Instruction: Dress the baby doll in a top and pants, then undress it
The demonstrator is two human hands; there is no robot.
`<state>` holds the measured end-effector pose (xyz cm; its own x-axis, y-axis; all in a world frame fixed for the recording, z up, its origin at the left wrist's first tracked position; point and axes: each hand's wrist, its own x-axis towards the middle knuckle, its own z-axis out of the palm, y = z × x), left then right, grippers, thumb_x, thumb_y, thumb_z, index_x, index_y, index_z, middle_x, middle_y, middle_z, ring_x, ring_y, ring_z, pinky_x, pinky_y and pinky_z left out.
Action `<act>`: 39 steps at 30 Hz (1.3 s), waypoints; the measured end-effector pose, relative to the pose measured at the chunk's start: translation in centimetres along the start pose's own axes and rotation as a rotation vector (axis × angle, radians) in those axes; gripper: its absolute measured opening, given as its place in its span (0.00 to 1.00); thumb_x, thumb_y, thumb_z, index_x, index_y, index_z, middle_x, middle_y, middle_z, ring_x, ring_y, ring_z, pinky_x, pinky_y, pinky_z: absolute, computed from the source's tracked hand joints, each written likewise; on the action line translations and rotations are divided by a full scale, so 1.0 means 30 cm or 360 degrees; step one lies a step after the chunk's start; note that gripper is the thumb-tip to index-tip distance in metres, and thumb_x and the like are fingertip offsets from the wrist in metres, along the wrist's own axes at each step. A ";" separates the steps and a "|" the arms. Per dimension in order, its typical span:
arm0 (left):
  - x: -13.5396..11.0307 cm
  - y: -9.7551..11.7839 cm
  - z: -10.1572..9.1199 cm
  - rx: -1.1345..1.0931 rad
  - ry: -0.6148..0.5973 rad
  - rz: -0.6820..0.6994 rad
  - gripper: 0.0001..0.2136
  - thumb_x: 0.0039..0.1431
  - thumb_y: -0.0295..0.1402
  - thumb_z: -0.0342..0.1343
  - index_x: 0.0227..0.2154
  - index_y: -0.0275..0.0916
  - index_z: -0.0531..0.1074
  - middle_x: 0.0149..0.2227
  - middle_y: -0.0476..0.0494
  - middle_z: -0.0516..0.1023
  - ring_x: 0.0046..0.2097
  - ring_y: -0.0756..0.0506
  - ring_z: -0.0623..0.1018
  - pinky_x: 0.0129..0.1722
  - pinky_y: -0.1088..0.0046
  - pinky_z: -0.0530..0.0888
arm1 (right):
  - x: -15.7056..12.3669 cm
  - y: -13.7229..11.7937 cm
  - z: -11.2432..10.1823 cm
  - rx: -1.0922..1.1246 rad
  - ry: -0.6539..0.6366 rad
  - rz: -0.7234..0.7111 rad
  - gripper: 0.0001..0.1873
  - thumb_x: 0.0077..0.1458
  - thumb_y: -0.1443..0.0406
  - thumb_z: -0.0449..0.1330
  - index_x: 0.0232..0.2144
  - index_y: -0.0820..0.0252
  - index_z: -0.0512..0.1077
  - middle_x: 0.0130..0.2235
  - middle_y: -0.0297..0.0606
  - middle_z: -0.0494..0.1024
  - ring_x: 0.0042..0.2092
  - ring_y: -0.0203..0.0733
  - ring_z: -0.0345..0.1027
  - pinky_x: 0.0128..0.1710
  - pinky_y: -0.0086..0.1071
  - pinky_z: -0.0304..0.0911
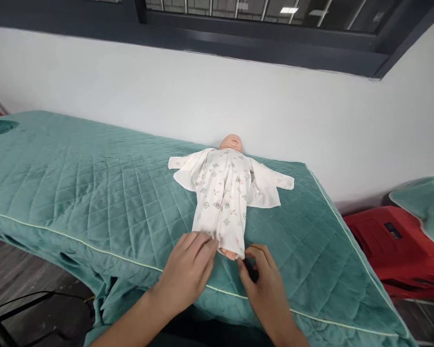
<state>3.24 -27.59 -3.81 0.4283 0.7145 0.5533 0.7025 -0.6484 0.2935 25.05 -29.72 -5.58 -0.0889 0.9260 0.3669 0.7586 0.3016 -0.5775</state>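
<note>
A baby doll [231,142] lies on its back on a green quilted bed cover [94,188], its head toward the wall. It wears a white printed garment [222,197] with the sleeves spread out to both sides. My left hand [188,274] rests flat on the cover, fingers stretched out, with the fingertips touching the garment's lower hem. My right hand [264,284] is beside the doll's feet, thumb and fingers apart, holding nothing. The doll's toes poke out under the hem between my hands.
The bed stands against a white wall [311,120] under a dark window frame. A red object [394,246] and another green-covered surface [423,202] lie to the right. Dark floor and a black cable show at lower left.
</note>
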 end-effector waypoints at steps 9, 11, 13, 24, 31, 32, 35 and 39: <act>-0.130 -0.074 0.030 -0.0352 0.0019 -0.0595 0.16 0.65 0.26 0.49 0.55 0.42 0.64 0.52 0.39 0.72 0.53 0.41 0.73 0.52 0.59 0.73 | 0.103 -0.164 0.018 -0.0115 -0.0133 -0.0448 0.21 0.61 0.73 0.55 0.55 0.55 0.65 0.54 0.44 0.72 0.58 0.52 0.62 0.56 0.49 0.63; -0.124 -0.081 0.046 -0.0390 -0.0023 -0.0618 0.12 0.66 0.28 0.50 0.51 0.42 0.65 0.49 0.40 0.73 0.51 0.40 0.73 0.51 0.57 0.73 | 0.124 -0.182 0.044 -0.0152 -0.0187 -0.0432 0.18 0.61 0.74 0.55 0.52 0.56 0.67 0.50 0.41 0.75 0.54 0.51 0.65 0.53 0.49 0.62; -0.110 -0.087 0.057 -0.0408 -0.0022 -0.0628 0.08 0.68 0.29 0.49 0.47 0.42 0.67 0.46 0.42 0.75 0.48 0.41 0.74 0.49 0.57 0.72 | 0.141 -0.188 0.066 -0.0167 -0.0203 -0.0418 0.14 0.62 0.74 0.54 0.48 0.55 0.69 0.46 0.39 0.77 0.50 0.49 0.67 0.51 0.48 0.61; -0.100 -0.072 -0.002 -0.0591 0.0261 -0.0406 0.10 0.65 0.21 0.48 0.42 0.42 0.67 0.41 0.47 0.73 0.43 0.48 0.74 0.43 0.72 0.71 | 0.162 -0.162 0.044 0.0036 -0.0210 -0.0527 0.09 0.61 0.75 0.55 0.36 0.56 0.68 0.40 0.35 0.76 0.45 0.45 0.66 0.47 0.42 0.59; -0.135 -0.122 -0.002 -0.0768 0.0103 -0.0504 0.08 0.66 0.23 0.48 0.42 0.42 0.68 0.42 0.46 0.74 0.44 0.47 0.75 0.45 0.71 0.72 | 0.142 -0.147 0.043 0.0107 -0.0283 -0.0510 0.11 0.60 0.76 0.54 0.39 0.56 0.68 0.42 0.37 0.74 0.46 0.45 0.66 0.46 0.42 0.61; -0.134 -0.133 -0.004 -0.0820 0.0078 -0.0512 0.07 0.67 0.25 0.49 0.41 0.43 0.69 0.42 0.45 0.74 0.44 0.47 0.75 0.45 0.70 0.72 | 0.141 -0.150 0.040 0.0124 -0.0282 -0.0511 0.11 0.61 0.75 0.55 0.40 0.56 0.68 0.42 0.38 0.74 0.45 0.45 0.66 0.46 0.42 0.62; -0.114 -0.173 -0.009 -0.0941 0.0077 -0.0606 0.04 0.68 0.31 0.51 0.40 0.42 0.70 0.41 0.45 0.74 0.44 0.46 0.76 0.45 0.69 0.72 | 0.142 -0.158 0.026 0.0215 -0.0289 -0.0521 0.09 0.63 0.73 0.55 0.41 0.55 0.69 0.41 0.38 0.75 0.44 0.44 0.67 0.45 0.41 0.63; -0.043 -0.247 0.010 -0.0852 0.0252 -0.0933 0.08 0.68 0.38 0.51 0.41 0.42 0.72 0.39 0.45 0.75 0.39 0.46 0.75 0.42 0.68 0.73 | 0.165 -0.138 0.005 0.0350 -0.0145 -0.0513 0.09 0.64 0.73 0.55 0.42 0.54 0.69 0.41 0.37 0.75 0.44 0.42 0.69 0.44 0.39 0.66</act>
<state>-2.34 -23.63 -6.94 -0.0393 0.9575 0.2858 0.4032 -0.2465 0.8813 21.36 -26.35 -1.48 -0.3641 0.7894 0.4942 0.5274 0.6121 -0.5892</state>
